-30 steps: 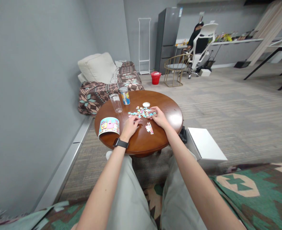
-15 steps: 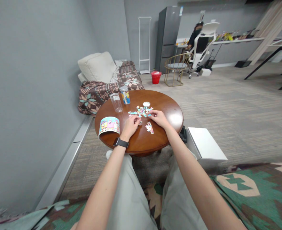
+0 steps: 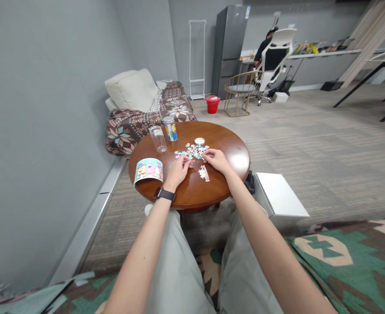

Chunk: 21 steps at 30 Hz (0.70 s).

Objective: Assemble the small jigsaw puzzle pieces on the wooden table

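Loose jigsaw pieces (image 3: 194,151) lie in a colourful pile in the middle of the round wooden table (image 3: 197,198). My left hand (image 3: 179,168), a black watch on its wrist, is at the pile's near left edge. Its fingers are pinched on a small jigsaw piece (image 3: 192,162), mostly hidden by the fingertips. At the right edge of the pile, my right hand (image 3: 216,159) has its thumb and fingers together among the pieces; what they hold is too small to make out. A joined section of puzzle (image 3: 204,173) lies flat between the hands, nearer to me.
A curved picture sheet (image 3: 149,169) stands at the table's left. Behind it are a clear cylinder (image 3: 158,139) and a printed can (image 3: 170,129). A round white lid (image 3: 199,141) lies beyond the pile. A white box (image 3: 280,194) is right of the table; a person sits far back.
My left hand has shifted slightly with its fingertips nearer the pile. My right hand remains at the pile's right edge, its fingers barely moved. The view has tilted a little.
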Available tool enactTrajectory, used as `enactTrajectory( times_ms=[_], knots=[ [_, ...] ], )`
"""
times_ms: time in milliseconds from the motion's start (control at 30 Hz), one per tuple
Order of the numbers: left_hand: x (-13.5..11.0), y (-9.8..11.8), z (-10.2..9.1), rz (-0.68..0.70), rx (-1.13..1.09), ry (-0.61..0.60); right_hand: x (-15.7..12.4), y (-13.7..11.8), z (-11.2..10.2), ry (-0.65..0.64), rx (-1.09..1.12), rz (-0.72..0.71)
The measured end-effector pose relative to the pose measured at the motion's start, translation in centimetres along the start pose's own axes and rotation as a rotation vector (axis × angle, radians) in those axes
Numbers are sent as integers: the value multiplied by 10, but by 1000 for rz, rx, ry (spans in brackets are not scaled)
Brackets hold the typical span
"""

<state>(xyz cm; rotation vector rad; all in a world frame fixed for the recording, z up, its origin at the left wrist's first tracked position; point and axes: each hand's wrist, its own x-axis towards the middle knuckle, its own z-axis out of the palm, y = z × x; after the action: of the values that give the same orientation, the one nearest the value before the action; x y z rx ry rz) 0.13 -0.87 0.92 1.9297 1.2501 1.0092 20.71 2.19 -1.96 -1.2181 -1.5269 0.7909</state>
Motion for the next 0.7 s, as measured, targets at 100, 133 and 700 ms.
enactTrajectory(
  times_ms=[100,133,700],
  knots=[
    [0,0,0,41,39,1,0,-2,-2,47,-82,-37],
    [0,-1,-1,66,72,2,-1,-3,-2,57,-108,-50],
    [-1,0,-3,81,152,-8,0,-5,-2,25,-52,-44]
  ],
)
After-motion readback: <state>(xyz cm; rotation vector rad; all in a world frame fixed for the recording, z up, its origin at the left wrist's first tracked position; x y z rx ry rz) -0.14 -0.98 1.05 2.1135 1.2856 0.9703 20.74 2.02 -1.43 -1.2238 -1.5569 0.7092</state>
